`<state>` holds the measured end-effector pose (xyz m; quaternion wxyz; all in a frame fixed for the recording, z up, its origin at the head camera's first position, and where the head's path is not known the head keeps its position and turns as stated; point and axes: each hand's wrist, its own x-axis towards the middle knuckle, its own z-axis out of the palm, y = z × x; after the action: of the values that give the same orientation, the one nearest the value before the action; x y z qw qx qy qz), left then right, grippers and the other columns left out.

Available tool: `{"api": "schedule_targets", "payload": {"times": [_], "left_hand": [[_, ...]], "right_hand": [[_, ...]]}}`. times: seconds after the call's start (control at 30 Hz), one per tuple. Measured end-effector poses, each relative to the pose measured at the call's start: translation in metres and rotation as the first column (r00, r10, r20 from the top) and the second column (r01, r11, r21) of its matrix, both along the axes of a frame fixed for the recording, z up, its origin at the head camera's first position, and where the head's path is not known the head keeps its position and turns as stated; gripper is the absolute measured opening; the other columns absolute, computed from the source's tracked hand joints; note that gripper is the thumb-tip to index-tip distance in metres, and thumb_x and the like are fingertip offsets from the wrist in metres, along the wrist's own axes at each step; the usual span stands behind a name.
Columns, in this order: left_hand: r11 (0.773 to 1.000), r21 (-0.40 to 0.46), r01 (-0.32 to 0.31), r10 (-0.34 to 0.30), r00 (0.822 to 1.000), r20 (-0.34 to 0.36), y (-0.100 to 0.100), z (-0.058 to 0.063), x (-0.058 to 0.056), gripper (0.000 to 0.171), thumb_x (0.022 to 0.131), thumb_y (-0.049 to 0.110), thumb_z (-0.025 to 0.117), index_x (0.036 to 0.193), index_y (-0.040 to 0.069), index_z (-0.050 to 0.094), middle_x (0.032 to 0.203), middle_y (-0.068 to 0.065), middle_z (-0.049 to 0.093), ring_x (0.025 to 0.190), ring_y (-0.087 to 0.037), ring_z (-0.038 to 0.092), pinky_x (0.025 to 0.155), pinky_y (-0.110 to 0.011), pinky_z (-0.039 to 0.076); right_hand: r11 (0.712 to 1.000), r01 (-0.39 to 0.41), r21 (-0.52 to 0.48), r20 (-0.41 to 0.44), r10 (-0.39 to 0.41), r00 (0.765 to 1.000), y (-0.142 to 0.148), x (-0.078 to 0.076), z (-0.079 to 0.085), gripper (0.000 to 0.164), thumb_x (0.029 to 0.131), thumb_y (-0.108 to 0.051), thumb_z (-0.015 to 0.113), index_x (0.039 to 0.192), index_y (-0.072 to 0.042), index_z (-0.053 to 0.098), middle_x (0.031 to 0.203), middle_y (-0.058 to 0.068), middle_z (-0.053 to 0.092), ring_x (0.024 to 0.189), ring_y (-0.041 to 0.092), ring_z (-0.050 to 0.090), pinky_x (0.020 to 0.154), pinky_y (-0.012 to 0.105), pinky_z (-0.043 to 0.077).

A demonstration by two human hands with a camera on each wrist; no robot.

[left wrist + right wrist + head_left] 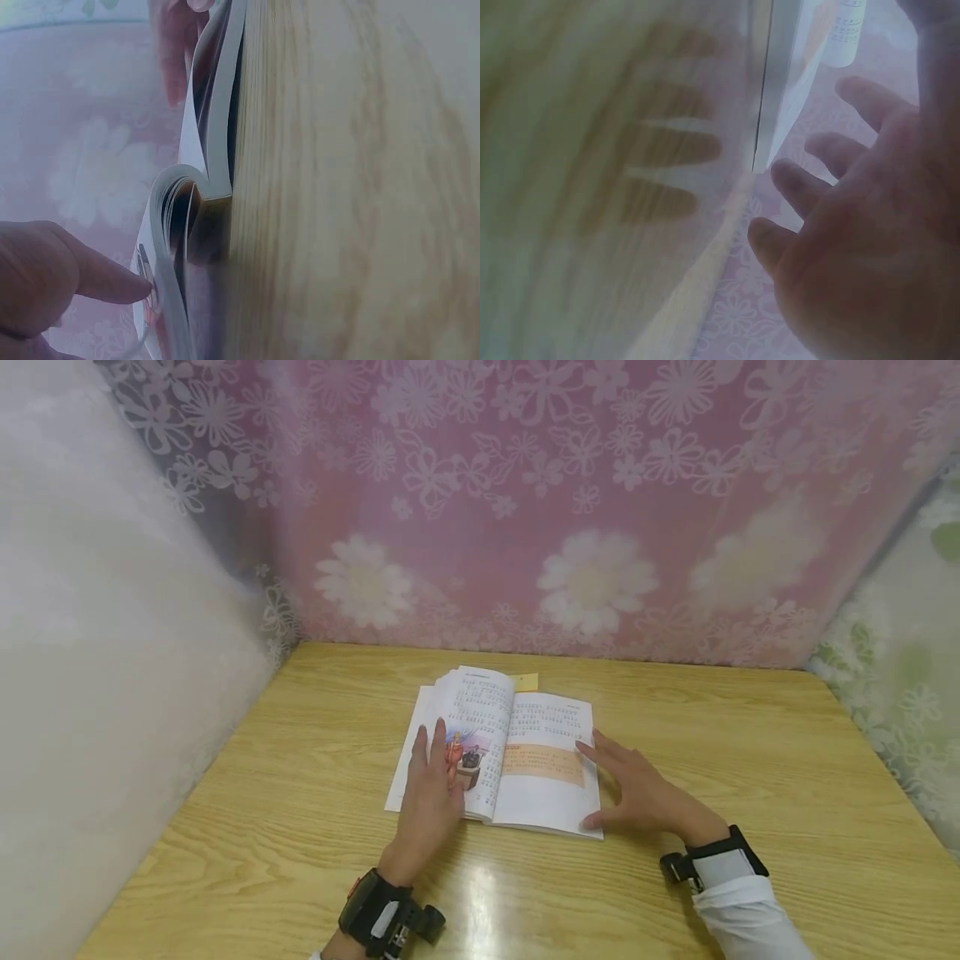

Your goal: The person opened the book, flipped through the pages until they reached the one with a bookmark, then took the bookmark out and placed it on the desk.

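An open book [543, 802] lies on the wooden table, with printed text, a coloured picture on its left page and an orange text box on the right page. My left hand [431, 806] rests on the left page, fingers straight and pointing away from me. In the left wrist view, the thumb [112, 281] touches the page, and the stack of pages [176, 195] bulges beside the spine. My right hand [641, 793] is at the book's right edge, fingers spread, its fingertips at the margin. In the right wrist view, the fingers [802, 184] are loosely extended beside the book's edge [776, 82].
A yellow tab [527, 682] sticks out past the book's top edge near the spine. Behind the wooden table [712, 718] hangs a pink floral curtain [480, 527], with pale cloth [112, 610] on the left side. Both wrists wear black straps with small cameras.
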<state>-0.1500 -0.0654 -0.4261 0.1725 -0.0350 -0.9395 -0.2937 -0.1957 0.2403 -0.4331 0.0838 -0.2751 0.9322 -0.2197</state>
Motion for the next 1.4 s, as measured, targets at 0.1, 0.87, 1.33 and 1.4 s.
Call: {"api": "schedule_targets", "payload": {"times": [0.1, 0.87, 1.33, 1.4], "left_hand": [[0.998, -0.066, -0.01, 0.009, 1.0, -0.012, -0.002, -0.001, 0.0, 0.07, 0.074, 0.006, 0.06, 0.139, 0.009, 0.033, 0.141, -0.03, 0.026, 0.129, -0.046, 0.023, 0.099, -0.058, 0.03], [0.944, -0.098, 0.314, -0.311, 0.949, 0.038, 0.003, -0.003, 0.001, 0.047, 0.08, 0.005, 0.046, 0.127, 0.008, 0.049, 0.13, -0.007, 0.052, 0.124, -0.02, 0.041, 0.103, -0.035, 0.031], [0.934, -0.233, 0.271, -0.237, 0.958, 0.164, 0.026, -0.003, 0.004, 0.095, 0.064, 0.079, 0.051, 0.137, 0.02, 0.038, 0.141, -0.016, 0.034, 0.128, -0.038, 0.028, 0.093, -0.054, 0.036], [0.929, -0.271, 0.251, -0.222, 0.966, 0.132, 0.028, -0.004, 0.003, 0.091, 0.065, 0.076, 0.052, 0.136, 0.019, 0.04, 0.139, -0.017, 0.036, 0.125, -0.039, 0.031, 0.093, -0.053, 0.037]], "right_hand": [[0.999, -0.026, 0.019, -0.01, 0.026, 1.0, 0.0, -0.003, -0.001, 0.107, 0.058, -0.071, 0.064, 0.144, -0.022, 0.023, 0.151, 0.016, 0.016, 0.135, 0.036, 0.016, 0.101, 0.065, 0.014], [0.991, -0.02, 0.133, 0.022, 0.017, 1.0, -0.009, -0.007, 0.005, 0.097, 0.061, -0.069, 0.063, 0.14, -0.021, 0.034, 0.149, 0.013, 0.026, 0.132, 0.045, 0.016, 0.1, 0.068, 0.01], [0.997, 0.065, 0.033, -0.176, -0.059, 0.983, -0.012, -0.012, 0.007, 0.079, 0.063, -0.071, 0.06, 0.123, -0.02, 0.056, 0.136, 0.012, 0.046, 0.128, 0.039, 0.029, 0.105, 0.06, 0.011], [0.998, 0.067, 0.021, -0.204, -0.061, 0.977, -0.014, -0.013, 0.01, 0.079, 0.062, -0.072, 0.059, 0.121, -0.02, 0.057, 0.135, 0.013, 0.047, 0.127, 0.039, 0.03, 0.104, 0.061, 0.012]]}}
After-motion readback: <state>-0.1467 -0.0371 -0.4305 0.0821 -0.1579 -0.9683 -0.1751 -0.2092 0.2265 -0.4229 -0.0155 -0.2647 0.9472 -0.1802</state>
